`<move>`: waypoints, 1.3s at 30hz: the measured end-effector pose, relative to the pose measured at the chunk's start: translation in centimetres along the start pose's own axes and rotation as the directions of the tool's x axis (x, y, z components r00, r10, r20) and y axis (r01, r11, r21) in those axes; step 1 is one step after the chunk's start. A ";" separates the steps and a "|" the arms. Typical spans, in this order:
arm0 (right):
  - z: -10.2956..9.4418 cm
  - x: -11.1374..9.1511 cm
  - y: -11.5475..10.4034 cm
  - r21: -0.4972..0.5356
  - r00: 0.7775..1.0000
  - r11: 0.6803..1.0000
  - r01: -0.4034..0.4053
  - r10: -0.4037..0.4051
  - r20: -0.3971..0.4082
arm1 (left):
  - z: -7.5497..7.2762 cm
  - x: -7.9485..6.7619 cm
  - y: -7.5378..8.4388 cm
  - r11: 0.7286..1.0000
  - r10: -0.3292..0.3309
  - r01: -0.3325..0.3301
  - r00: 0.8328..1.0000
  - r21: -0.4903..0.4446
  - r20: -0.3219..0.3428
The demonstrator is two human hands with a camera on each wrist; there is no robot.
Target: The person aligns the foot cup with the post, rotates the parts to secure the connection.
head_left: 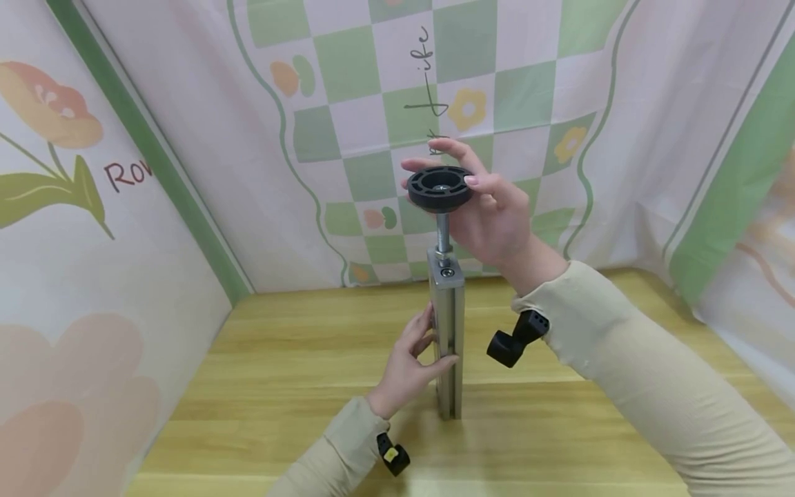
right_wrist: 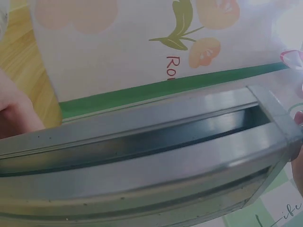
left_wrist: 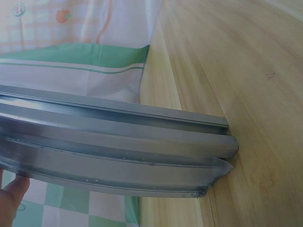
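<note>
A grey aluminium profile (head_left: 450, 331) with lengthwise slots stands upright, its lower end at the wooden tabletop. From its capped top rises a threaded bolt (head_left: 443, 231) with a nut, carrying a round black levelling foot (head_left: 439, 200). My left hand (head_left: 406, 369) grips the profile around mid-height, thumb on the near side and fingers behind. At the top, my right hand (head_left: 491, 207) holds the foot by its rim, with the thumb on the near edge and some fingers raised behind. The profile's slotted sides (right_wrist: 156, 142) fill much of the right wrist view.
The wooden table (head_left: 279, 359) spreads around the profile. Printed fabric hangs behind it, with a green checked panel (head_left: 354, 124), and along the left side (head_left: 74, 276). A black camera mount (head_left: 518, 338) hangs from the right sleeve, another (head_left: 393, 453) from the left.
</note>
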State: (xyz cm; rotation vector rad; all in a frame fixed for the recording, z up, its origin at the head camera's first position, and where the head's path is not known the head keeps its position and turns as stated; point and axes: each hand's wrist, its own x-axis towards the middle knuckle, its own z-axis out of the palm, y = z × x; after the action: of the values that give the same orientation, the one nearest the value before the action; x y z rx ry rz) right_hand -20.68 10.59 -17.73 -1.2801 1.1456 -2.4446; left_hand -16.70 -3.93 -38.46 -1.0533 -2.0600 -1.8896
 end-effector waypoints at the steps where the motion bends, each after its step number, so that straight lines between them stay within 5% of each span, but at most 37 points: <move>1: 0.0 0.0 0.0 0.002 1.000 1.000 -0.003 0.003 -0.001 | 0.0 0.0 0.0 1.000 0.006 -0.006 1.000 0.000 0.000; 16: -0.6 -0.2 -0.1 -0.099 0.999 0.994 0.039 -0.035 0.036 | 0.1 0.0 0.2 1.000 0.013 -0.013 1.000 -0.011 -0.004; 25: -0.6 -0.5 -0.5 -0.194 0.998 0.980 0.048 -0.054 -0.025 | 0.1 -0.1 0.2 1.000 0.006 -0.007 1.000 -0.022 -0.003; 39: 0.0 -1.0 -1.3 -0.430 0.987 0.902 0.029 -0.093 -0.130 | 0.2 -0.1 0.1 0.999 0.035 -0.035 0.999 -0.007 -0.007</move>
State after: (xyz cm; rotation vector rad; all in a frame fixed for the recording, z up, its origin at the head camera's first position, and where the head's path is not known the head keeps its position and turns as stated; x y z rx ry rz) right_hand -19.85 11.93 -17.50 -1.2658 1.7883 -2.4501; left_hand -16.54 -3.82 -38.47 -1.0765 -2.0190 -1.8823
